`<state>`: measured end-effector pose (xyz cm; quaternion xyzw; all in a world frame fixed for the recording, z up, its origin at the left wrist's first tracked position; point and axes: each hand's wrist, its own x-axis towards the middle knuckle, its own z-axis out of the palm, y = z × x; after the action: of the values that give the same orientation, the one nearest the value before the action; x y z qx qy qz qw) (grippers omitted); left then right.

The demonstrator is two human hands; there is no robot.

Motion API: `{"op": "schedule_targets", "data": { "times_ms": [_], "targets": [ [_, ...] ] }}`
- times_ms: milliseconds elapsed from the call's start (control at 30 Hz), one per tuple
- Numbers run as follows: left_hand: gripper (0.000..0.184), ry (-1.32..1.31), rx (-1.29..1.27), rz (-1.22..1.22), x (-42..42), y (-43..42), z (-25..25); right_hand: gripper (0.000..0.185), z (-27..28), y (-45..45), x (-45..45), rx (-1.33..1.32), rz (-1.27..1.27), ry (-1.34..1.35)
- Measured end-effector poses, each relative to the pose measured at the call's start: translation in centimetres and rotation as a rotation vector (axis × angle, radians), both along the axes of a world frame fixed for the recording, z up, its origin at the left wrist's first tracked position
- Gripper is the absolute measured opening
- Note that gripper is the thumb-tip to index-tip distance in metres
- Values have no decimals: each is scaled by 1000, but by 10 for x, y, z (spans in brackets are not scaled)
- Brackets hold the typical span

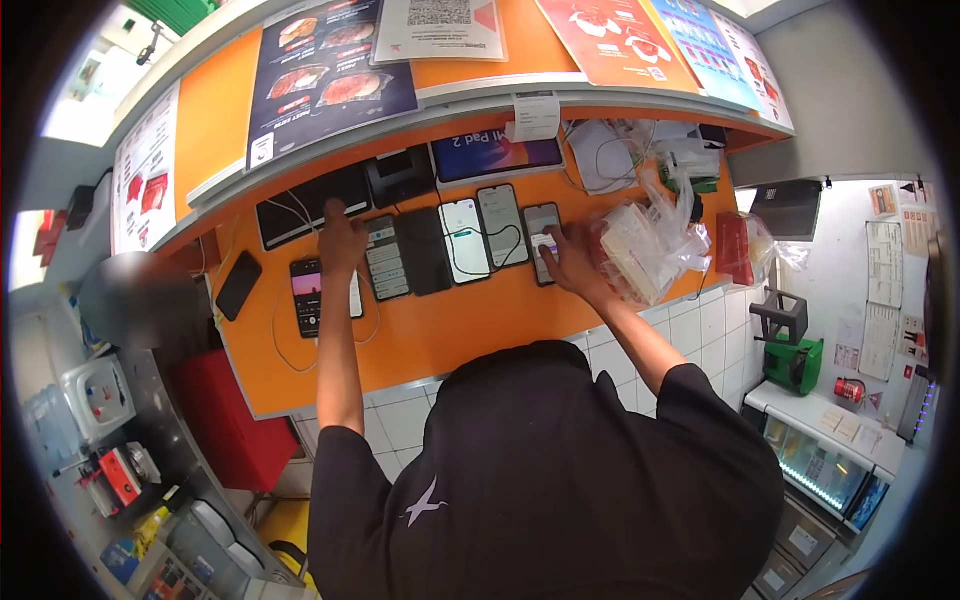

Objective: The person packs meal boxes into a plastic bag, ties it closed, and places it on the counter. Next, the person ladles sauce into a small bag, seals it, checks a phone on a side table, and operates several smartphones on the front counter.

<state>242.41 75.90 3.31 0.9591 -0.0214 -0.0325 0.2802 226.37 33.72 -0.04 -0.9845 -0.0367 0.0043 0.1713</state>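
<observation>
My left hand (343, 240) reaches over the orange counter with its fingers partly extended at the edge of a dark tablet (285, 220). Beneath that forearm lie a phone with a pink picture (306, 290) and a mostly hidden white-screened phone (356, 298). My right hand (572, 262), fingers apart, touches the screen of a phone (541, 225) lying flat. Between the hands are a phone showing a list (386, 262), a dark device (426, 252), a white-screened phone (465, 225) and a grey-screened phone (499, 215). A black cable crosses these last phones.
A black phone (239, 286) lies at the counter's left. Behind the row are a black device (401, 178) and a tablet box (497, 157). Plastic-wrapped packages (635, 250) sit beside my right hand. A raised shelf (470, 78) with posters runs above; loose cables cross the counter.
</observation>
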Motion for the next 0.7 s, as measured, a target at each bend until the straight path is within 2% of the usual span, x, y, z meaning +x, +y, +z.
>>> {"op": "schedule_targets", "data": {
  "times_ms": [100, 200, 300, 400, 467, 500, 567, 600, 667, 700],
  "targets": [
    [42, -149, -34, -12, 50, 13, -36, 51, -25, -6, 44, 21, -47, -20],
    [37, -124, 17, 40, 90, 14, -41, 52, -23, 0, 72, 112, -148, -90],
    [27, -159, 30, 103, 73, -16, 14, 52, -30, -4, 76, 253, -215, -125],
    [13, -551, -270, 30, 19, -50, 29, 52, -5, 3, 39, 216, -201, -46],
    [12, -343, -526, -43, -39, -72, 16, 51, -6, 9, 3, 267, -122, -111],
    [10, -173, -516, -59, -76, -84, 17, 51, -6, 11, -14, 292, -82, -142],
    [6, -52, -630, -155, -140, -104, -17, 50, -3, 12, -40, 280, -67, -159],
    [4, 156, -588, -173, -173, -111, -26, 49, -1, 12, -50, 276, -57, -167],
    [4, 148, -419, -332, -225, -115, -74, 48, -3, 7, -58, 215, -36, -137],
    [5, 30, -415, -333, -235, -123, -88, 48, -5, 7, -60, 195, -20, -126]
  ]
}}
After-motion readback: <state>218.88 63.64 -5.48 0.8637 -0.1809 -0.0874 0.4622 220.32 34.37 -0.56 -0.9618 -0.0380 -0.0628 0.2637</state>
